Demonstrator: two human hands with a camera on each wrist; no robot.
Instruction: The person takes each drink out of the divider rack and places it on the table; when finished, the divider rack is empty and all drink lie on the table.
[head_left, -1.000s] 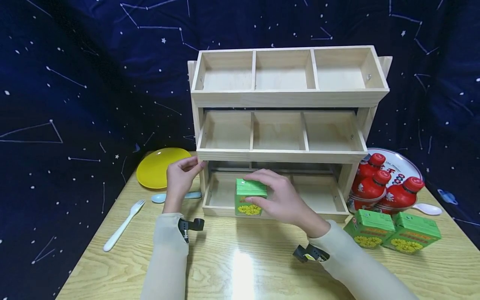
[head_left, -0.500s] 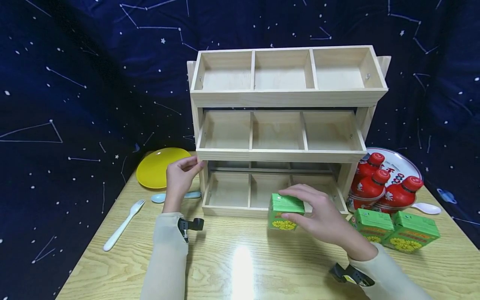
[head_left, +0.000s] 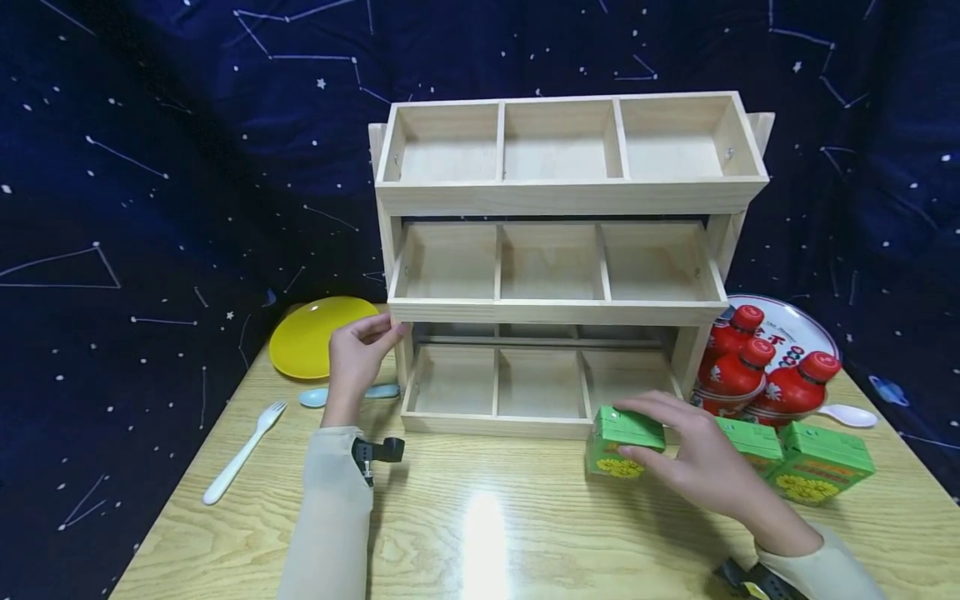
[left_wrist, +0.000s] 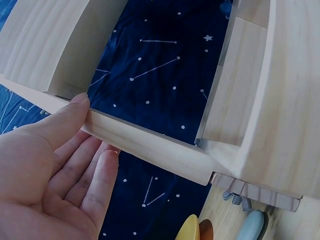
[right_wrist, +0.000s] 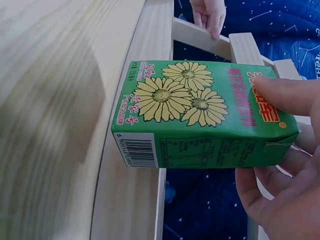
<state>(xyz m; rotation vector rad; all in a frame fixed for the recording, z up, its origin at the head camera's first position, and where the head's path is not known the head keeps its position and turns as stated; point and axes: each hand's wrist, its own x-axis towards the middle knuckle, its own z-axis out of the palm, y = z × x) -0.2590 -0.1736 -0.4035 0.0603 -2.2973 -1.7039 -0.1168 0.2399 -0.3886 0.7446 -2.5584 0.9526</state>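
My right hand [head_left: 701, 458] grips a green drink carton [head_left: 625, 442] with yellow flowers, thumb on the near face and fingers round the far side. It hangs just in front of the bottom tray's right end. In the right wrist view the carton [right_wrist: 195, 115] shows its barcode end, and the thumb presses near its top. My left hand [head_left: 358, 357] holds the left side post of a three-tier wooden rack [head_left: 555, 312]. The left wrist view shows the thumb on the post [left_wrist: 155, 145] and the fingers behind it.
Two more green cartons [head_left: 823, 462] stand at the right, one partly behind my right hand. Behind them are three red bottles [head_left: 798, 387], a white plate [head_left: 802, 333] and a white spoon [head_left: 847, 415]. At left lie a yellow plate [head_left: 307, 337], a blue spoon [head_left: 313, 397] and a white fork [head_left: 243, 454].
My right hand has carried the green carton right and toward me, from the bottom tray's middle to its right front. The left hand stays on the post.
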